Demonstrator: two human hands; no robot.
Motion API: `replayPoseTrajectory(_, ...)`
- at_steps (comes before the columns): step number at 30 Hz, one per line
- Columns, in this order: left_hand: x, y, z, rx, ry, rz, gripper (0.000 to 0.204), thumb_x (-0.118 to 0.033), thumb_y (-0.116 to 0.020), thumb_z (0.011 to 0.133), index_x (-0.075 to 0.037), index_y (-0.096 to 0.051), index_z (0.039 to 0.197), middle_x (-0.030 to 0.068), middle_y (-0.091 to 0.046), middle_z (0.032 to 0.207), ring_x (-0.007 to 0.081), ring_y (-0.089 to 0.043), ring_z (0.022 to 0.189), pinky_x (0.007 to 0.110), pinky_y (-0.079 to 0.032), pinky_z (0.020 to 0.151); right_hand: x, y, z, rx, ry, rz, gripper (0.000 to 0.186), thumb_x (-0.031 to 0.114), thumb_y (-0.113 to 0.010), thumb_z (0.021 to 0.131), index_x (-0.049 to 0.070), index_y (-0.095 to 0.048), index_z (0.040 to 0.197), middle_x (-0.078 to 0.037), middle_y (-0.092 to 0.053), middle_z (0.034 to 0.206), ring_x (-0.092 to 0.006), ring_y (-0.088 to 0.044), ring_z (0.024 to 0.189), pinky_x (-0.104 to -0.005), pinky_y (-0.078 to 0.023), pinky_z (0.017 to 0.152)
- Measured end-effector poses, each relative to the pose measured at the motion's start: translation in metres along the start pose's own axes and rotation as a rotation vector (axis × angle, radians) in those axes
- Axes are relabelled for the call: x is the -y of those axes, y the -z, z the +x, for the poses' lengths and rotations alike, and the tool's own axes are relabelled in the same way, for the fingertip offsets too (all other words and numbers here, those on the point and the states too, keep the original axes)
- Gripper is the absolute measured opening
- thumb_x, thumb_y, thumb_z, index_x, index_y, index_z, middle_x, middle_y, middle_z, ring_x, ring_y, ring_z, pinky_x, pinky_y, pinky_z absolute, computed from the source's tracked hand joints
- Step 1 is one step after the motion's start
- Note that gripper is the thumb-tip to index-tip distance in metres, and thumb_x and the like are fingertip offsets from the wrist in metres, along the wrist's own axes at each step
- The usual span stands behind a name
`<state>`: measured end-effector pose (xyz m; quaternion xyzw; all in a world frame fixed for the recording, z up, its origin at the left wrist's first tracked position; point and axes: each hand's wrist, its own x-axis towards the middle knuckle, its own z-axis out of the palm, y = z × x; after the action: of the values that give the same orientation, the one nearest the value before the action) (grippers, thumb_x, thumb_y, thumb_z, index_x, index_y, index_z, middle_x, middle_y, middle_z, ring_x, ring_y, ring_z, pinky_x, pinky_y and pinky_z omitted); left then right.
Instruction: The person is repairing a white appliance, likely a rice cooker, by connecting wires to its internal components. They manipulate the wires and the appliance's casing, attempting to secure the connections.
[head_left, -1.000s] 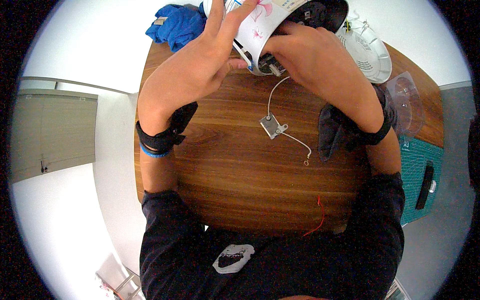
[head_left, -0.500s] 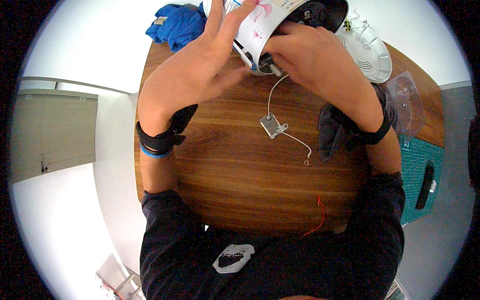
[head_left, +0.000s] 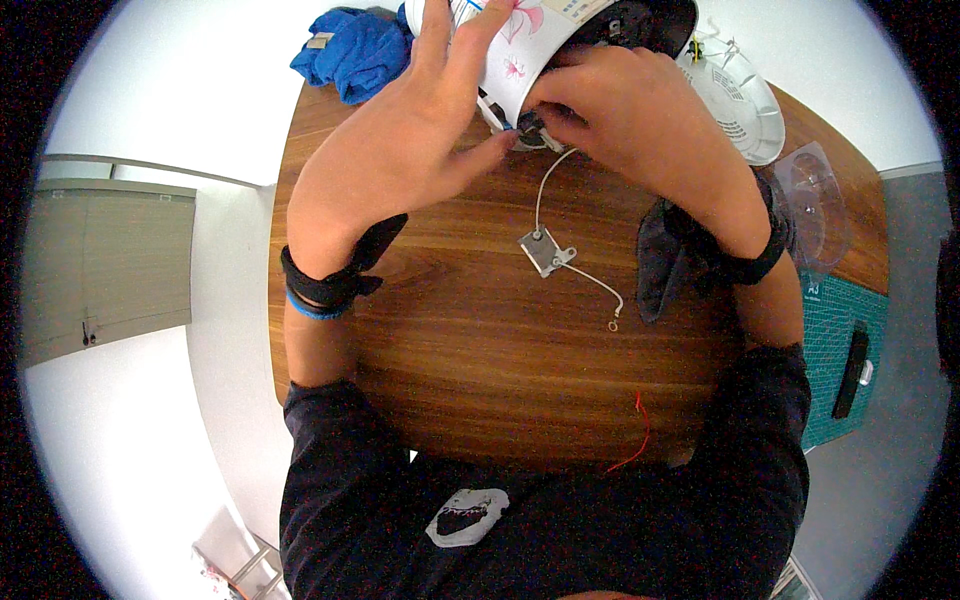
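Note:
A white appliance housing (head_left: 513, 70) with printed pink flowers lies tilted at the table's far edge, its dark open underside facing right. My left hand (head_left: 420, 130) braces it, fingers spread up its wall and thumb by the lower rim. Curled at the open underside is my right hand (head_left: 625, 110), its fingertips hidden among the inner parts. Below them, a dark connector piece (head_left: 532, 128) shows at the rim. From there a thin white wire (head_left: 541, 190) runs to a small metal plate (head_left: 541, 252) on the table. A second wire leaves the plate and ends in a ring terminal (head_left: 614, 325).
A blue cloth (head_left: 355, 55) lies at the far left. Right of the housing rests a round white vented cover (head_left: 735, 105), with a clear plastic tray (head_left: 812, 205) nearer me. A green cutting mat (head_left: 825, 395) carries a black bar (head_left: 851, 375). One red wire (head_left: 647, 430) lies near me.
My left hand has shifted slightly right, its thumb now nearer the connector at the rim. The right hand has moved only a little, and the plate and wires lie as before.

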<state>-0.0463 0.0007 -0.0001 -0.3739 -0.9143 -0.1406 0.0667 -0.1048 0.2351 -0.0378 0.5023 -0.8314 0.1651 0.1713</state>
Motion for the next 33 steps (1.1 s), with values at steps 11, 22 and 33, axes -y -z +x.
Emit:
replayPoseTrajectory(11,-0.013,0.007,0.003,0.038,0.129,-0.066,0.110,-0.017,-0.075,0.096,0.012,0.010,0.160,0.0552,0.007,0.159,0.0605,-0.056,0.130,0.049,-0.048,0.112,0.005,0.007,0.000,-0.104,-0.097,-0.053,0.019,0.016,-0.079,0.083,0.012,-0.077,0.102,-0.014,-0.074,0.098,-0.0365,-0.072,0.086,-0.0465,-0.059,0.075)
replayPoseTrajectory(22,-0.011,0.007,0.001,0.058,0.184,-0.013,0.096,-0.004,-0.065,0.097,0.011,0.005,0.161,0.0579,0.007,0.157,0.0555,-0.066,0.117,0.043,-0.057,0.099,-0.001,0.020,-0.001,-0.102,-0.053,0.002,0.016,0.015,-0.079,0.085,0.013,-0.076,0.101,-0.013,-0.073,0.098,-0.0365,-0.072,0.086,-0.0465,-0.059,0.074)
replayPoseTrajectory(33,-0.005,0.008,0.008,-0.115,0.050,0.362,0.080,-0.010,-0.071,0.094,0.016,-0.025,0.154,0.0472,-0.012,0.165,0.0589,-0.039,0.146,0.048,-0.045,0.117,-0.007,0.024,-0.003,0.019,-0.042,0.040,0.020,0.015,-0.074,0.088,0.009,-0.076,0.107,-0.015,-0.072,0.102,-0.0378,-0.070,0.096,-0.0470,-0.058,0.082)
